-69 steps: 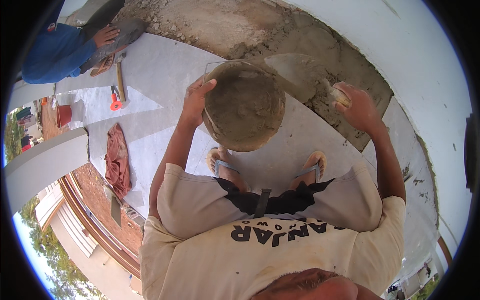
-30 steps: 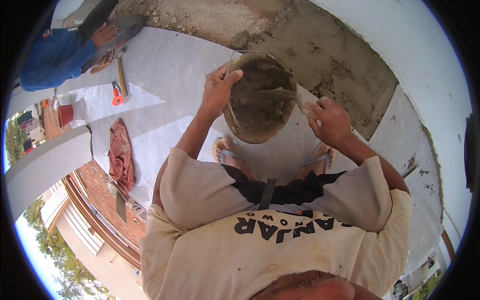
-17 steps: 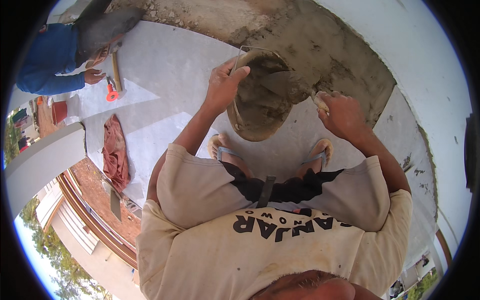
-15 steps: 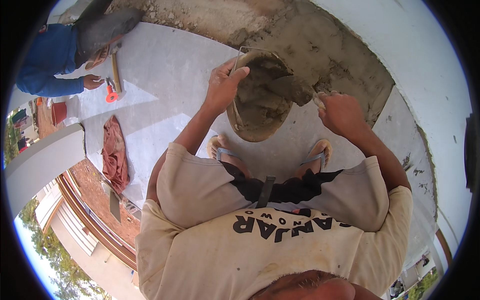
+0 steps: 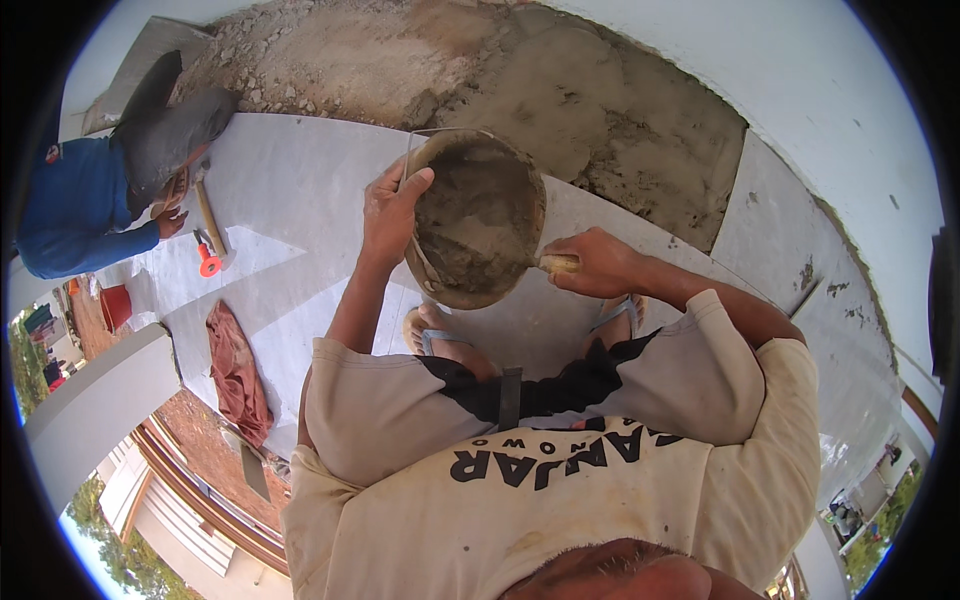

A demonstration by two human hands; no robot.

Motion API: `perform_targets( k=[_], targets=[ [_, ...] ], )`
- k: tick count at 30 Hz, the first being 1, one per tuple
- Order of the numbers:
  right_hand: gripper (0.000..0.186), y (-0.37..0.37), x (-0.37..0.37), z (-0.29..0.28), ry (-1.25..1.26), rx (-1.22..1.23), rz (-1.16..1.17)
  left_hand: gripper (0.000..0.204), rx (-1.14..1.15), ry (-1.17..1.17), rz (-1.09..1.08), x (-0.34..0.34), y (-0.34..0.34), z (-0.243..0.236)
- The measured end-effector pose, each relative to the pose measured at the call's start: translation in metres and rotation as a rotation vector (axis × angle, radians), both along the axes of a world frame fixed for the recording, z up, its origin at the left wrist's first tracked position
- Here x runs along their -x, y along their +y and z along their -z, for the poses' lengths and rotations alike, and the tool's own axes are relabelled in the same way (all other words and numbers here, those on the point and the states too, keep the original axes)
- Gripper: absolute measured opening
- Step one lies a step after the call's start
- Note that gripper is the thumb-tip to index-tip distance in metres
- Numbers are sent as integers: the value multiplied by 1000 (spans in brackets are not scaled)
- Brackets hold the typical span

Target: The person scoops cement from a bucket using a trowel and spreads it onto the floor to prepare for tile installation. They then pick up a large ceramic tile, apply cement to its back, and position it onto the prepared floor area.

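Observation:
A round bucket (image 5: 540,212) stands in front of my feet on the grey tiles, with wet grey mortar (image 5: 478,190) inside. My left hand (image 5: 392,212) is closed on its left rim, thumb over the edge, beside the raised wire handle. At the right rim, my right hand (image 5: 597,262) grips a trowel by its pale wooden handle (image 5: 559,264). The trowel's blade cannot be made out; it is hidden at the bucket. Beyond the bucket lies a spread bed of wet mortar (image 5: 640,140), bordered by laid tiles.
At the left crouches a person in a blue top (image 5: 75,205), one hand near a wooden-handled hammer (image 5: 210,215) and an orange tool (image 5: 209,264). A maroon cloth (image 5: 236,375) lies on the tiles. A white wall (image 5: 810,110) bounds the right; rubble (image 5: 290,60) lies at the far side.
The trowel, its mortar-covered blade visible across the right rim before, has moved down and toward me; its blade no longer shows. The bucket sits less tilted, my left hand still on it.

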State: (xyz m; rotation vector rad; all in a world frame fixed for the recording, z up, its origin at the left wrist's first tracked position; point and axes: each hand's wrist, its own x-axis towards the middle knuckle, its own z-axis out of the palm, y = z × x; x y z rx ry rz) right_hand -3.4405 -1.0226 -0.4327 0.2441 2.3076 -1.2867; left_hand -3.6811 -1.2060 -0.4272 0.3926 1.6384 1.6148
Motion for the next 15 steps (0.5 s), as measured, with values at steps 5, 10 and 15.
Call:
perform_targets(
  k=[5, 10, 15],
  targets=[
    [46, 17, -24, -9, 38, 86, 175, 31, 1, -82, -99, 25, -19, 6],
    [44, 41, -45, -23, -12, -121, 420, 32, 17, -113, -150, 56, -56, 16],
    [46, 68, -80, 12, 105, -599, 565, 35, 49, -176, -209, 76, -85, 36]
  ],
)
